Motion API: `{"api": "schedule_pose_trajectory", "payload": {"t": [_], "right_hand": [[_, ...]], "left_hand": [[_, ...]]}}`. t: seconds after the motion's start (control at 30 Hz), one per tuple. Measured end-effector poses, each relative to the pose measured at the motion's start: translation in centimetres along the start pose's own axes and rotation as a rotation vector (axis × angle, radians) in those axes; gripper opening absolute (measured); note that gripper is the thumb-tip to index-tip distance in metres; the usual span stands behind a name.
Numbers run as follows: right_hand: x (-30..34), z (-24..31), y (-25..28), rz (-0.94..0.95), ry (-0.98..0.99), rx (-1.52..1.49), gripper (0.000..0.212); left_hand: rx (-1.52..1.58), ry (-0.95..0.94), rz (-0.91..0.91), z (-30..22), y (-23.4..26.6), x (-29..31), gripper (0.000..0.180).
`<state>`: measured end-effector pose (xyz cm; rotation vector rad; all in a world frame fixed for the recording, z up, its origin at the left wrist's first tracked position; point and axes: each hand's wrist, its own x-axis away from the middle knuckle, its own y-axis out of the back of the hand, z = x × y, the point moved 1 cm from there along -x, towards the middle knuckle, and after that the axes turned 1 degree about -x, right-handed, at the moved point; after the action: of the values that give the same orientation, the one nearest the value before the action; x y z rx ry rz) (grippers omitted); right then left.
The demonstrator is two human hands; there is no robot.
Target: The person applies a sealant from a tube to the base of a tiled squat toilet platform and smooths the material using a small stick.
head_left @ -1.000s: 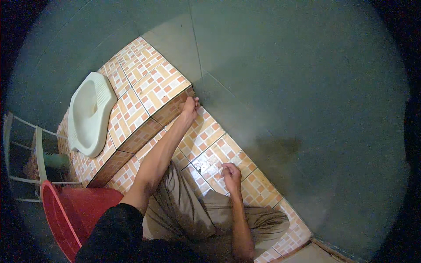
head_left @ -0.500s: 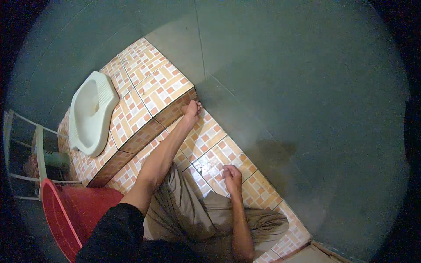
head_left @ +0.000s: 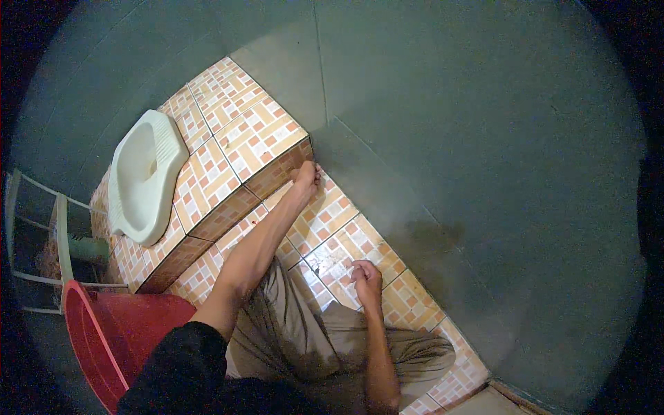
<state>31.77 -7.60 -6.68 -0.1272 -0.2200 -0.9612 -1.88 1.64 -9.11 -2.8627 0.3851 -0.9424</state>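
My left hand [head_left: 308, 178] reaches out to the inner corner where the tiled step [head_left: 214, 155], the floor and the wall [head_left: 443, 159] meet. Its fingers are curled in, and what they hold, if anything, is too small to make out. Lower down, my right hand [head_left: 369, 285] hovers above the wet, shiny floor tiles [head_left: 336, 257], in front of my knee. Thumb and fingers are drawn together there; anything between them cannot be made out. A small dark speck [head_left: 317, 271] lies on the tiles left of that hand.
A pale squat toilet pan [head_left: 142, 183] is set into the raised step at the left. Beside my left arm stands a red bucket [head_left: 138, 325]. A white rack [head_left: 61, 238] and a green cylindrical thing [head_left: 90, 250] are behind it. Damp stains mark the wall [head_left: 432, 238].
My left hand has drawn slightly back toward me from the corner, its fingers turned more downward. The right hand stays nearly in the same place.
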Motion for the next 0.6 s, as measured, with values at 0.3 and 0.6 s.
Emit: {"api": "schedule_pose_trajectory", "payload": {"t": [0.3,0.6], "right_hand": [[-0.1,-0.1,0.0,0.002,-0.027,-0.038,0.017],[0.1,0.3,0.0,0.0,-0.025,-0.035,0.016]], "left_hand": [[0.108,0.235,0.324,-3.0,0.2,2.5,0.017],[0.204,0.196,0.283,-4.2,-0.3,3.9,0.015]]}}
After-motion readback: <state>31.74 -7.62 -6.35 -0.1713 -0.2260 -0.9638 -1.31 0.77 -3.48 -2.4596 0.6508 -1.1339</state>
